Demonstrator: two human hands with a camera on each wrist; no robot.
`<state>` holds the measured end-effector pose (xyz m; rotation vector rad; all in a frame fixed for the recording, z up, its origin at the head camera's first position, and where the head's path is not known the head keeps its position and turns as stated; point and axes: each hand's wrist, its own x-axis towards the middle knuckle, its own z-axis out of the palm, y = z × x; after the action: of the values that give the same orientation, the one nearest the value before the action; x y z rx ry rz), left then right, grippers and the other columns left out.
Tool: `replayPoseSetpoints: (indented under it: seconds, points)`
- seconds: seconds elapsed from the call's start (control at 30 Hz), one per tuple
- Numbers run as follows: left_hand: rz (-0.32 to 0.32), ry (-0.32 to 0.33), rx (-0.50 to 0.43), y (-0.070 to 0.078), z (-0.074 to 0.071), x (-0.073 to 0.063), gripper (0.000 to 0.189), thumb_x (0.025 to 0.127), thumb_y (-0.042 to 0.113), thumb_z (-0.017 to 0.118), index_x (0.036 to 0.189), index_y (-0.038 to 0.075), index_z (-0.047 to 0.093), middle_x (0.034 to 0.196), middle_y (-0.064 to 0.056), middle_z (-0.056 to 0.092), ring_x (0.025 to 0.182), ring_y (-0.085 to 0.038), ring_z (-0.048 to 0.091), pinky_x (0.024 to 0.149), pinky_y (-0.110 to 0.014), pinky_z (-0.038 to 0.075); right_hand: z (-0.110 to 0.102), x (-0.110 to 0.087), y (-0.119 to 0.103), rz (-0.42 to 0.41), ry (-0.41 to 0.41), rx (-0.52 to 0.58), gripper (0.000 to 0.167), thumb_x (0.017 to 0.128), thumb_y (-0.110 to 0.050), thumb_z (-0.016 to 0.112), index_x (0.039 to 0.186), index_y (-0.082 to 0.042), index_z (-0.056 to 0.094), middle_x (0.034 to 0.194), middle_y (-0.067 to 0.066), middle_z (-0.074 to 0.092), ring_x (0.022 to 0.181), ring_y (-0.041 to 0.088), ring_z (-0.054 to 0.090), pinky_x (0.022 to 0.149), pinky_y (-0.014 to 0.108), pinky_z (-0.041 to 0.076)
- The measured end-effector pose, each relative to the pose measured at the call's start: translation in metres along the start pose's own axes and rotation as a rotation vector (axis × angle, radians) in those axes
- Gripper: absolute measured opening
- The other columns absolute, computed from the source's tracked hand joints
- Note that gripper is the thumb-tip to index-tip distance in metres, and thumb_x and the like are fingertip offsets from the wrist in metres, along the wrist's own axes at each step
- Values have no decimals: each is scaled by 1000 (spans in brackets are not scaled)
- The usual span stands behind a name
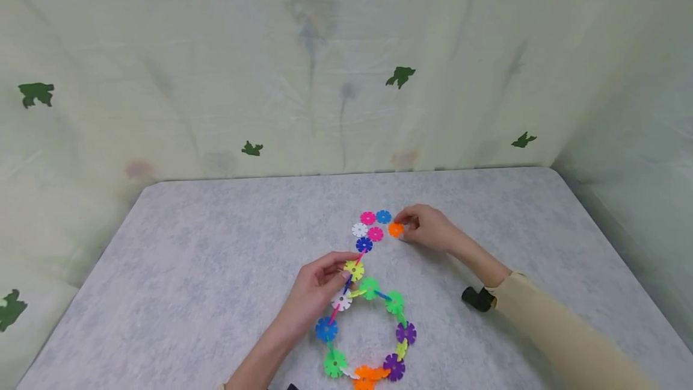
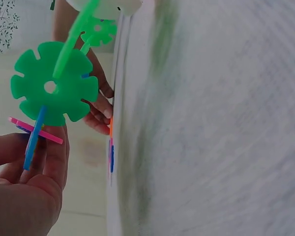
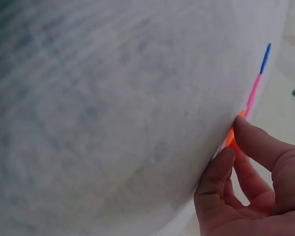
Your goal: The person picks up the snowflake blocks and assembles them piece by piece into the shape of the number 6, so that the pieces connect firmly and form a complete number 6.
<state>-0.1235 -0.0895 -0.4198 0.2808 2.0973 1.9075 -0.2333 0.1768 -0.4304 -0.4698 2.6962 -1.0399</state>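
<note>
My left hand (image 1: 314, 286) pinches a yellow notched plastic disc (image 1: 354, 270) at the top of a ring of interlocked discs. The ring mixes green, purple, orange, white and blue pieces; a green disc (image 2: 54, 83) hangs large in the left wrist view, off the table. A pink disc (image 1: 361, 256) stands edge-on beside the yellow one. Farther back, my right hand (image 1: 430, 229) has thumb and fingertips on a loose orange disc (image 1: 396, 230) close at the table surface. In the right wrist view the fingers partly cover this orange disc (image 3: 230, 136).
Loose discs lie grouped left of the right hand: a light blue one (image 1: 383, 216), two pink ones (image 1: 368, 218), a white one (image 1: 360, 230) and a dark blue one (image 1: 364, 245). A pale curtain (image 1: 325, 107) hangs behind the grey table (image 1: 216, 269).
</note>
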Motion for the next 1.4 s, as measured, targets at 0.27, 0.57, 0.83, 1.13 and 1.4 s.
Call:
replayPoseSetpoints:
  seconds: [0.27, 0.57, 0.83, 1.13, 1.4]
  points:
    - [-12, -13, -28, 1, 0, 1, 32, 99, 3, 55, 129, 7, 63, 108, -13, 65, 95, -27, 65, 86, -28, 53, 1, -2, -8, 53, -1, -6, 22, 84, -5, 75, 101, -10, 62, 91, 3, 62, 81, 21, 55, 74, 33, 51]
    - [-19, -17, -12, 2, 0, -1, 32, 99, 4, 55, 129, 9, 64, 108, -12, 66, 95, -26, 65, 86, -27, 53, 4, -23, -16, 29, 74, 28, 16, 89, -4, 69, 100, -15, 65, 94, -1, 65, 84, 19, 59, 75, 33, 53]
    - [5, -20, 5, 3, 2, -1, 30, 99, 5, 57, 127, 9, 65, 115, -8, 66, 98, -25, 65, 87, -27, 53, 12, -59, -35, -44, 196, 278, 19, 93, 0, 63, 108, -12, 65, 97, 4, 64, 79, 24, 65, 73, 33, 57]
    - [33, -12, 33, 5, 4, -4, 26, 98, 7, 59, 119, 16, 71, 119, -3, 66, 104, -22, 64, 90, -27, 51, 26, -84, -65, -69, 308, 448, 23, 95, -3, 64, 114, -14, 67, 105, 1, 66, 90, 28, 63, 75, 29, 57]
    - [66, -31, 83, 7, 4, -6, 26, 98, 8, 59, 118, 19, 71, 118, 1, 67, 108, -19, 62, 92, -27, 50, 34, -90, -80, -29, 342, 530, 24, 94, -6, 66, 117, -13, 67, 104, 4, 65, 88, 34, 64, 76, 30, 57]
